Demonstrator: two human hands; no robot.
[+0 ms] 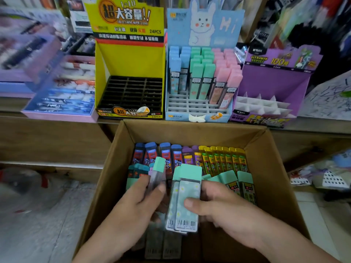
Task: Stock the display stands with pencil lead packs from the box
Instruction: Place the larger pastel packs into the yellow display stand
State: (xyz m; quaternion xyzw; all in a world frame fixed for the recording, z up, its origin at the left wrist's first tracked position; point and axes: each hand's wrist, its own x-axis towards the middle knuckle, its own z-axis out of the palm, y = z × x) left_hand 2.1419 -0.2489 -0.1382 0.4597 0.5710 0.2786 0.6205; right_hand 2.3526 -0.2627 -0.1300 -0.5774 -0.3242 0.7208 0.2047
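Observation:
A cardboard box [106, 164] in front of me holds rows of pencil lead packs: blue-capped [152, 154], purple-capped, yellow-capped [224, 160] and mint-capped. My right hand [224, 207] grips a small stack of mint-capped packs [187, 198], thumb on the front face. My left hand [136, 202] pinches a single mint-capped pack [157, 173] beside it. On the shelf behind stand the yellow stand [131, 59] with bare black slots, the blue rabbit stand [201, 109] partly filled with blue, mint and pink packs, and the purple stand [275, 76] with white dividers.
A pink tray of blue-and-white pens [62, 95] lies left of the yellow stand. Wooden shelving [53, 141] runs under the stands. Blurred stationery fills the back. Tiled floor [38, 224] lies left of the box, and more goods sit on the lower right.

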